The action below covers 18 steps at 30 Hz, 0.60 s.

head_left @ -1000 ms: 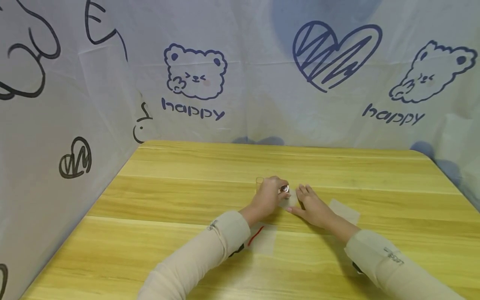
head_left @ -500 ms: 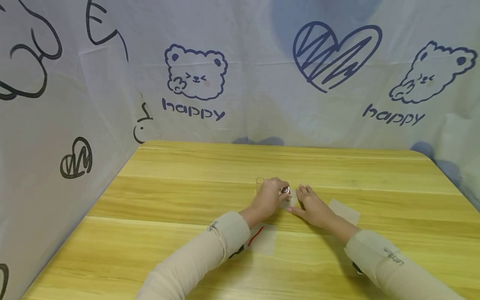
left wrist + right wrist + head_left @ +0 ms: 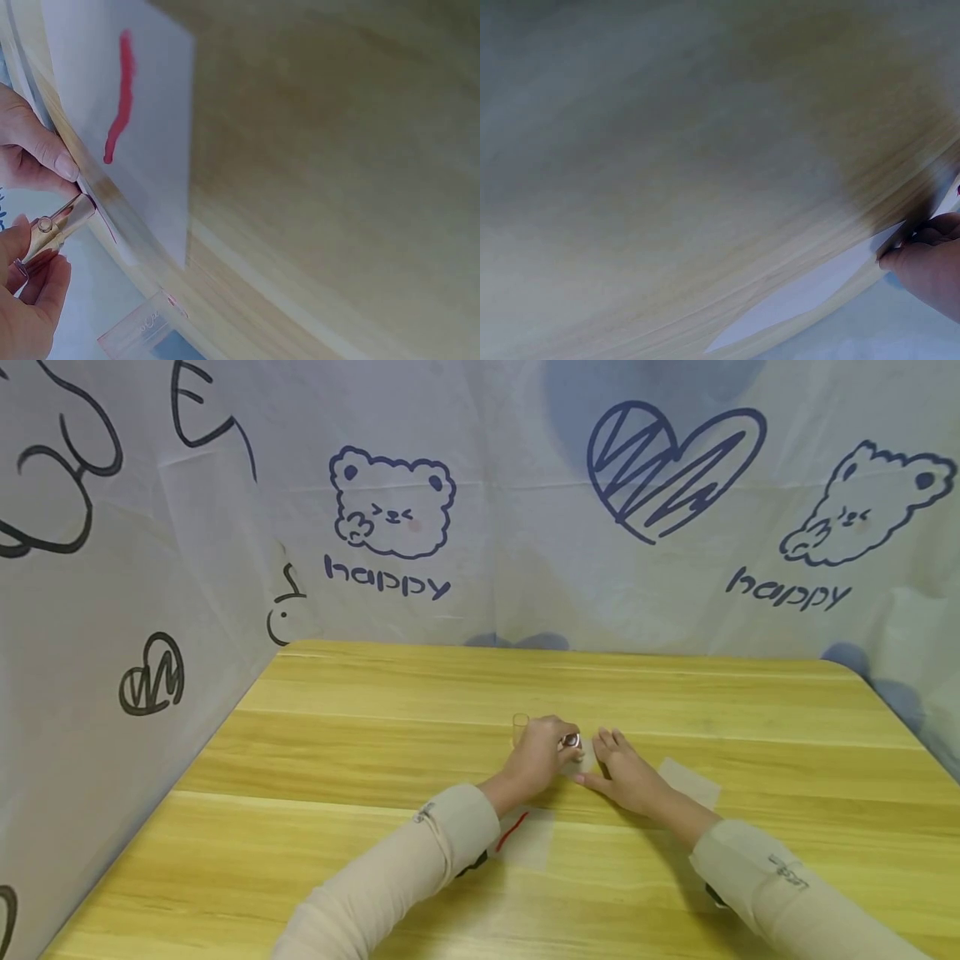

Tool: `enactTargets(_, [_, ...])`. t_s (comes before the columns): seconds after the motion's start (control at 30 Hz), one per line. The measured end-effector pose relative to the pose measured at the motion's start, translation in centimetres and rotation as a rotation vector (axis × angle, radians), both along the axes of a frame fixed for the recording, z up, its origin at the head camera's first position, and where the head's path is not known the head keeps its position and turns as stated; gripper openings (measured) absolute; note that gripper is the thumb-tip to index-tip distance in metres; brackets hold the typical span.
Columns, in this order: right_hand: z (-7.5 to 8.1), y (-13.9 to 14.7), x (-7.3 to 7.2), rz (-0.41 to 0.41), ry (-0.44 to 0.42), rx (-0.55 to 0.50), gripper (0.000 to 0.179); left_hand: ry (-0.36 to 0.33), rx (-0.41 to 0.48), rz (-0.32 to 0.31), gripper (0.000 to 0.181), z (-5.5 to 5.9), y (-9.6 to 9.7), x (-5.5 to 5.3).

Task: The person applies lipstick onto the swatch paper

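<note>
The left hand (image 3: 534,750) pinches a gold tube (image 3: 73,214) over the paper (image 3: 588,760) between the hands, while the right hand (image 3: 627,778), fingers extended, rests by the paper's edge, where too little pressure could permit skidding.

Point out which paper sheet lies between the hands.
The middle sheet, only partly visible between the left hand and right hand. Outside that gap lie the red-stroked sheet by the left cuff and the outer sheet by the right forearm.
</note>
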State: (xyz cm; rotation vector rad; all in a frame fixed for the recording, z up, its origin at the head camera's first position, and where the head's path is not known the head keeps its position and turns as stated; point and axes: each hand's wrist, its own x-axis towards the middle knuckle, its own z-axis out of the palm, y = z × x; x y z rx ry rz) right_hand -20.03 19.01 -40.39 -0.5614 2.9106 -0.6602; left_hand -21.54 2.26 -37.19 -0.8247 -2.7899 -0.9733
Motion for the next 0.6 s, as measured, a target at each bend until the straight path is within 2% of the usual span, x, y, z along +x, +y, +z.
enactTargets(0.4, [-0.28,0.32,-0.13,0.014,0.014,-0.057,0.092,0.016,-0.005,0.000,0.021,0.01,-0.08,0.02])
enactTargets(0.6, [-0.01,0.12,-0.01,-0.001,0.000,-0.013,0.078,0.002,0.006,0.003,0.026,-0.12,-0.16,0.02])
